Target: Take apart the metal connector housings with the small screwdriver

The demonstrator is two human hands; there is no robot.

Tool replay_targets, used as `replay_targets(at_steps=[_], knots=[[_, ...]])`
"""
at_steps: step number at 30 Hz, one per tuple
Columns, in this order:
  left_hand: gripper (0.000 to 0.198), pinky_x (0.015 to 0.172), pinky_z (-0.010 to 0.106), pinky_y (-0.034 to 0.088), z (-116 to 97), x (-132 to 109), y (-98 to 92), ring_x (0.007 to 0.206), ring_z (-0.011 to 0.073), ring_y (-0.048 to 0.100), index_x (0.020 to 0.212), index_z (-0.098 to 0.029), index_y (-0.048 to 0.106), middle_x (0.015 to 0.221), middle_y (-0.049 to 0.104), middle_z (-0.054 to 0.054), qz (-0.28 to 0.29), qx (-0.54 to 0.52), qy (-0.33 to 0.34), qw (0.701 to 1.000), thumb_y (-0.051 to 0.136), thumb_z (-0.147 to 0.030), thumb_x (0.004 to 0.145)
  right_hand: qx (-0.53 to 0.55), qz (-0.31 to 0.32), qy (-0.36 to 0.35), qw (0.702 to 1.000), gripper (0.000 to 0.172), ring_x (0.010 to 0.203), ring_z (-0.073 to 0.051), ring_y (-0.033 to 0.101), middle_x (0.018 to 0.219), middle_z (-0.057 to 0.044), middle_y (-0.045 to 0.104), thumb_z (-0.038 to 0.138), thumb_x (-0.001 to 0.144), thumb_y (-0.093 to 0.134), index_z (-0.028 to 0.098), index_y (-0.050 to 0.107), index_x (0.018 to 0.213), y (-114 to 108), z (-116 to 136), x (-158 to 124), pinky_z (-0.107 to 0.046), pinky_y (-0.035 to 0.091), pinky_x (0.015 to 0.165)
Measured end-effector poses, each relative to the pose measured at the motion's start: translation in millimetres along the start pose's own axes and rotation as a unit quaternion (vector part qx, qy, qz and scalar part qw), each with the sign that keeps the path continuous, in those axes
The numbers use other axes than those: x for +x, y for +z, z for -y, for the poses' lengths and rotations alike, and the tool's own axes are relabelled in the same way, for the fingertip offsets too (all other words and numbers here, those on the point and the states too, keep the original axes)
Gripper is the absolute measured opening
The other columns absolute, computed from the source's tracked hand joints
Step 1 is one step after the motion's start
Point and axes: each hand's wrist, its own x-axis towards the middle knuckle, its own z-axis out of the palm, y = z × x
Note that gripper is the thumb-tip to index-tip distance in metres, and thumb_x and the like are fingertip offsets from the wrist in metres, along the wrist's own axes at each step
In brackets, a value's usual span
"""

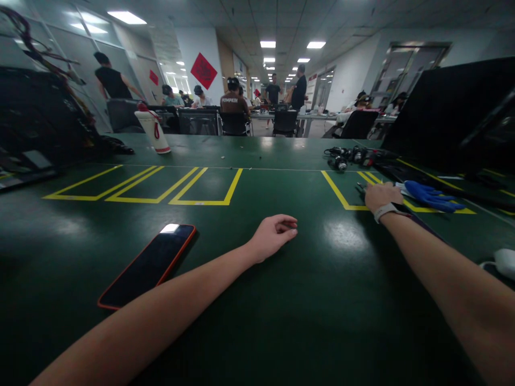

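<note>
My left hand (274, 235) rests on the dark green table (257, 300) with its fingers curled loosely inward and nothing visible in them. A phone in an orange case (149, 264) lies face up just left of that forearm. My right hand (382, 196), with a watch on the wrist, reaches forward to the right and lies over a small dark tool (361, 187) at the yellow floor-tape line; its fingers are hidden behind the back of the hand. A blue glove (428, 195) lies just right of it.
Yellow outlined boxes (205, 187) mark the tabletop. A white bottle with red print (155, 131) stands at the back left, dark gear (350, 156) at the back right, a black monitor (446, 107) on the right, a white mouse (505, 262) at the right edge. Several people work at tables beyond.
</note>
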Motion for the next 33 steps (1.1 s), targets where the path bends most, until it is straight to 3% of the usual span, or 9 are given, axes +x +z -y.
replay_targets(at_steps=[3,6,11,13,16,20,24,28,33], knots=[[0.03,0.076,0.035,0.051,0,0,0.4,0.084,0.016,0.061,0.104,-0.011,0.061,0.098,0.065,0.011,-0.001,0.005,0.002,1.0,0.063,-0.016,0.075,0.002,-0.056,0.01,0.998,0.046,0.101,-0.041,0.052,0.103,-0.035,0.054,0.026,0.091,0.028,-0.006,0.061,0.098,-11,18,-17,-0.05,0.039,0.077],[0.03,0.079,0.036,0.051,1,1,0.7,0.086,0.0171,0.061,0.105,-0.01,0.06,0.099,0.065,0.011,0.004,0.026,0.006,1.0,0.062,-0.019,0.076,0.029,-0.066,-0.053,0.996,0.044,0.095,-0.033,0.056,0.098,-0.024,0.059,0.03,0.093,0.028,0.004,0.064,0.094,-21,43,-48,-0.042,0.041,0.076],[0.035,0.086,0.039,0.049,-5,-8,3.3,0.096,0.0204,0.06,0.107,-0.013,0.058,0.107,0.062,0.012,0.03,0.08,0.034,0.996,0.065,-0.025,0.075,0.119,-0.023,-0.197,0.973,0.036,0.078,-0.018,0.058,0.084,-0.008,0.061,0.034,0.095,0.032,0.018,0.063,0.088,-41,85,-130,-0.028,0.044,0.069],[0.049,0.092,0.041,0.046,-9,-21,4.9,0.104,0.0222,0.057,0.112,-0.015,0.056,0.114,0.059,0.011,0.069,0.096,0.065,0.991,0.072,-0.03,0.068,0.229,0.009,-0.262,0.938,0.032,0.079,-0.019,0.057,0.084,-0.008,0.06,0.031,0.095,0.034,0.017,0.062,0.089,-49,97,-161,-0.03,0.044,0.069],[0.06,0.095,0.042,0.044,-13,-46,8.2,0.109,0.0238,0.054,0.112,-0.016,0.053,0.117,0.056,0.011,0.077,0.102,0.059,0.99,0.078,-0.034,0.06,0.294,0.066,-0.282,0.911,0.025,0.082,-0.02,0.054,0.089,-0.008,0.058,0.028,0.094,0.037,0.016,0.059,0.098,-56,109,-192,-0.034,0.046,0.071],[0.061,0.09,0.041,0.046,-15,-73,14.6,0.104,0.0221,0.055,0.114,-0.018,0.049,0.113,0.056,0.008,0.013,0.12,0.015,0.993,0.077,-0.031,0.062,0.311,0.112,-0.278,0.902,0.022,0.088,-0.023,0.051,0.096,-0.01,0.055,0.022,0.092,0.041,0.015,0.056,0.106,-60,118,-210,-0.04,0.047,0.075],[0.051,0.079,0.037,0.05,-17,-79,20.5,0.09,0.0189,0.058,0.111,-0.018,0.049,0.102,0.059,0.005,-0.006,0.126,-0.024,0.992,0.072,-0.02,0.066,0.347,0.12,-0.269,0.89,0.024,0.092,-0.024,0.05,0.101,-0.011,0.053,0.02,0.091,0.04,0.016,0.052,0.112,-59,120,-217,-0.043,0.048,0.077],[0.041,0.078,0.034,0.05,-19,-77,22.8,0.09,0.0173,0.056,0.107,-0.019,0.053,0.103,0.058,0.004,-0.002,0.162,0.025,0.987,0.068,-0.013,0.068,0.401,0.126,-0.267,0.867,0.029,0.097,-0.025,0.049,0.105,-0.012,0.052,0.019,0.091,0.038,0.02,0.049,0.118,-57,117,-219,-0.045,0.047,0.082],[0.022,0.082,0.033,0.049,-22,-77,18.1,0.095,0.0172,0.055,0.095,-0.019,0.062,0.106,0.057,0.003,0.051,0.26,0.088,0.96,0.065,-0.015,0.073,0.458,0.144,-0.258,0.838,0.03,0.097,-0.024,0.051,0.104,-0.01,0.052,0.02,0.091,0.038,0.022,0.049,0.119,-55,113,-212,-0.045,0.046,0.085]])
